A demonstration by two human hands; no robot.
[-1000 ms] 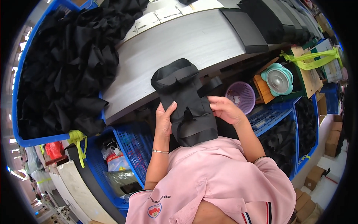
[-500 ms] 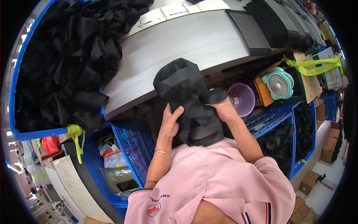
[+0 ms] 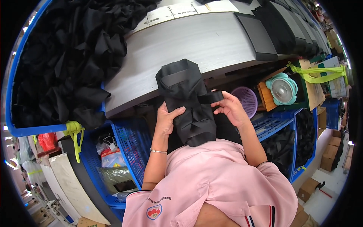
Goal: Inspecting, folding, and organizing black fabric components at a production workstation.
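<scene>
A black fabric piece (image 3: 191, 109), bag-like with a folded, rounded far end, reaches from the table's edge to my lap. My left hand (image 3: 166, 119) is closed on its left side, with the thumb lying on top and the other fingers hidden beneath. From the right side of the piece a short black strap (image 3: 211, 98) sticks out. At the strap's outer end, my right hand (image 3: 231, 108) pinches it between the fingertips, with the lower fingers loosely curled.
Black fabric (image 3: 72, 64) heaps up in a blue crate (image 3: 38, 131) at left. Ahead lies the grey table (image 3: 189, 41), flat black panels (image 3: 257, 36) at its right. Around me are a lower blue crate (image 3: 128, 147), a purple basket (image 3: 246, 99) and a teal fan (image 3: 281, 89).
My right hand has shifted outward from the piece's edge and loosened its fingers, drawing the strap out sideways. The fabric looks flatter and straighter. My left hand keeps its hold.
</scene>
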